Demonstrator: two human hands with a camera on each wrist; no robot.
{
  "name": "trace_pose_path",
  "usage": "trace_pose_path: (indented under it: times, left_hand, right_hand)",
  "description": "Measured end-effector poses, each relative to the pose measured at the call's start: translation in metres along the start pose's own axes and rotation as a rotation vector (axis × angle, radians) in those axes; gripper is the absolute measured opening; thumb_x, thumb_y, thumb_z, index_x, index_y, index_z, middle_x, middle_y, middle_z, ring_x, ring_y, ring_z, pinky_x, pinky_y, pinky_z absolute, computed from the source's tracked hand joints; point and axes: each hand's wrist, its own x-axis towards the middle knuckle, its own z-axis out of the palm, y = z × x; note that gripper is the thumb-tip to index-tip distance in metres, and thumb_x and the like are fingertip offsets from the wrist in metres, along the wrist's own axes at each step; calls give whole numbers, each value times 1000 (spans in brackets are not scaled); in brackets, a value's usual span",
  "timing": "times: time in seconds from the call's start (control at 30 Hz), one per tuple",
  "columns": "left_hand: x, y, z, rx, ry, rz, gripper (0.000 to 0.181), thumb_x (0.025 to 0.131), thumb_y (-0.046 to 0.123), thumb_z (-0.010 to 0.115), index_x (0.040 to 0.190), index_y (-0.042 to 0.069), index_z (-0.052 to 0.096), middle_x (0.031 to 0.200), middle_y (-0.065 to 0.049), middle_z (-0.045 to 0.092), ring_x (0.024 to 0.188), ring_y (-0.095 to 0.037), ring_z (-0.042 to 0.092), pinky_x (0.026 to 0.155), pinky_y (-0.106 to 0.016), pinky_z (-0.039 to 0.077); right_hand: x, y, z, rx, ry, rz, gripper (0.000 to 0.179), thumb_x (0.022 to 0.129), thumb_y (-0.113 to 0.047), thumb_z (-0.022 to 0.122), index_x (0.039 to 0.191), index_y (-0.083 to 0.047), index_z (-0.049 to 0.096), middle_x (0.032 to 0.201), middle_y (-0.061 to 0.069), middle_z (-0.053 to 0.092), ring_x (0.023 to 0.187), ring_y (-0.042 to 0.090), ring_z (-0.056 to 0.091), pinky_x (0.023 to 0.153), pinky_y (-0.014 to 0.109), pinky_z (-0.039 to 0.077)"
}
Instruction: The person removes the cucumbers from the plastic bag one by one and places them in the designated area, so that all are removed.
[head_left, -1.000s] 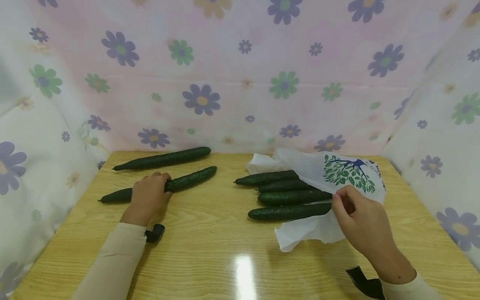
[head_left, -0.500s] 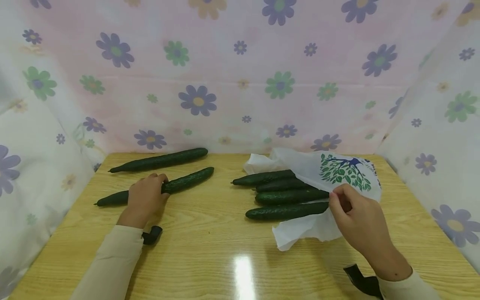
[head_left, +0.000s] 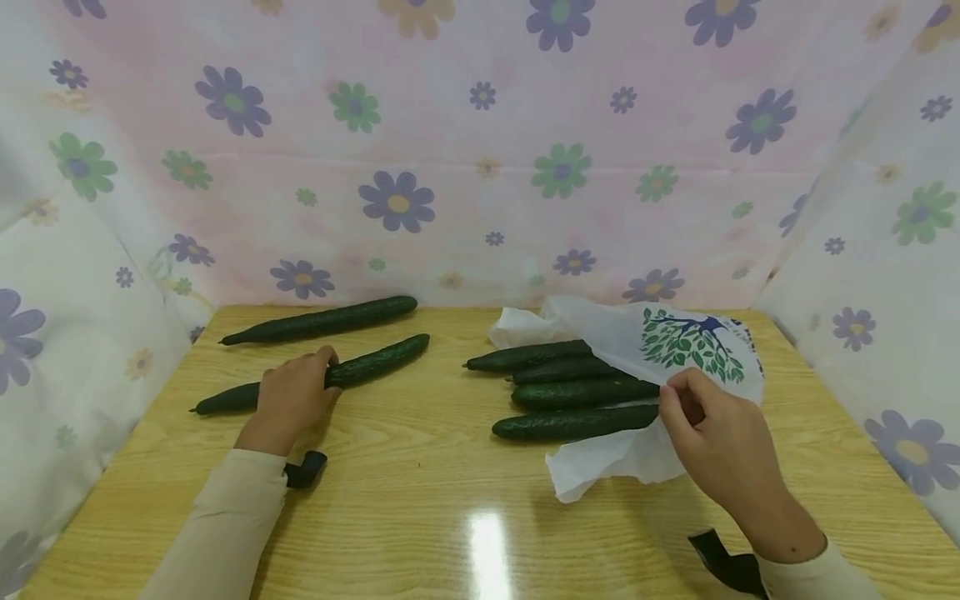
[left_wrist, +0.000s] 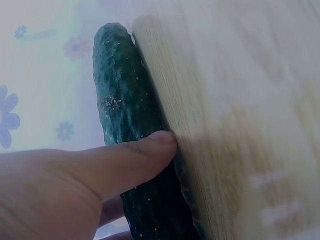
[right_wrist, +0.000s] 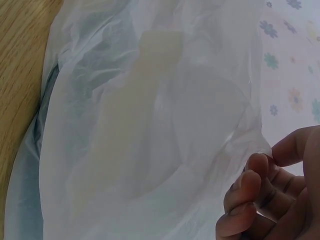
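My left hand (head_left: 292, 398) grips the middle of a long dark green cucumber (head_left: 382, 360) lying slantwise on the table. In the left wrist view the thumb crosses over this bumpy cucumber (left_wrist: 122, 85). Pinched between thumb and fingertips of my right hand (head_left: 723, 437) is the edge of a white plastic bag (head_left: 615, 321) printed with a leafy tree. Several cucumbers (head_left: 585, 394) lie side by side with their right ends inside the bag's mouth. The right wrist view shows the thin bag (right_wrist: 150, 125) drawn to a point at the fingertips, its contents only faintly visible.
Another cucumber (head_left: 322, 321) lies behind the held one, near the back edge of the wooden table (head_left: 405, 508). A flowered cloth (head_left: 465, 167) rises behind and on both sides. Black straps with camera mounts (head_left: 303, 471) sit at the wrists.
The whole head view has shifted slightly. Both hands keep their holds on the cucumber and the bag edge, and the cucumbers stay in place.
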Motion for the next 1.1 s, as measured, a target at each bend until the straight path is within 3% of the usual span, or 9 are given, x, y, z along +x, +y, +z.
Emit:
trace_pose_path:
  times: [0.3,0.77,1.0,1.1]
  left_hand:
    - [-2,-1,4,5,-1,22,46,90,19,76,133,8,63,120,-20,69,98,-44,68,79,-66,50]
    - [-2,-2,-1,-26,9,50,46,91,20,74,133,8,61,122,-22,66,98,-45,66,80,-67,49]
    - [1,1,-4,-46,-34,16,49,92,24,74,137,9,58,124,-23,64,90,-40,68,63,-53,54]
    - [1,5,-6,-59,-35,5,50,93,26,73,138,11,57,127,-23,64,94,-42,68,64,-54,54]
  right_hand:
    - [-4,-2,0,-6,-8,5,11,95,-9,61,84,-13,61,60,-8,50,50,-3,37,45,16,30]
    - [1,1,1,7,31,-40,10,92,-6,64,85,-12,61,60,-9,50,49,-3,36,46,15,30]
    - [1,1,3,-2,20,-25,8,92,-7,65,86,-12,63,60,-8,50,50,-3,35,46,15,29]
    - [-1,1,3,0,20,-19,8,92,-7,65,86,-12,63,60,-8,50,50,-3,35,46,15,29]
